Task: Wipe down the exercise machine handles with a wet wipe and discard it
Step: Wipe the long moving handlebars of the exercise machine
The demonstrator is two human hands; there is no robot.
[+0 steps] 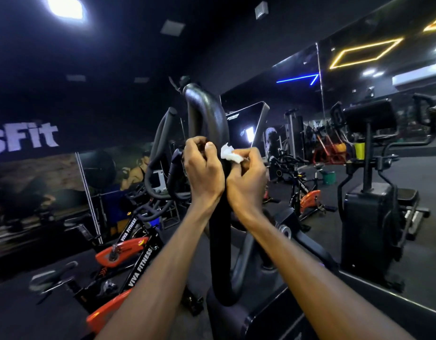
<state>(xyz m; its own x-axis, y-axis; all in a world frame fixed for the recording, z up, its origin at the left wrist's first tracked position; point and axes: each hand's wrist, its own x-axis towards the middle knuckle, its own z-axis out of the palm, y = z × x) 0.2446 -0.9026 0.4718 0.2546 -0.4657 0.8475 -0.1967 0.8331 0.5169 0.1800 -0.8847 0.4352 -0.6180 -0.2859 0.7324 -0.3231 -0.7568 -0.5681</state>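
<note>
A thick black curved handle [207, 111] of an elliptical machine rises in the middle of the view. My left hand [203, 173] grips the handle at mid-height, fingers curled round it. My right hand [247, 175] is beside it on the right, pinching a crumpled white wet wipe [230, 154] against the handle's right side. Below the hands the handle runs down between my forearms. A second, thinner black handle [160, 133] stands further left.
The machine's console screen [246, 123] sits behind the handle. Orange and black spin bikes [128, 253] stand to the left and further back. A large mirror on the right reflects another black machine [369, 192]. A green bucket [329, 177] sits on the floor.
</note>
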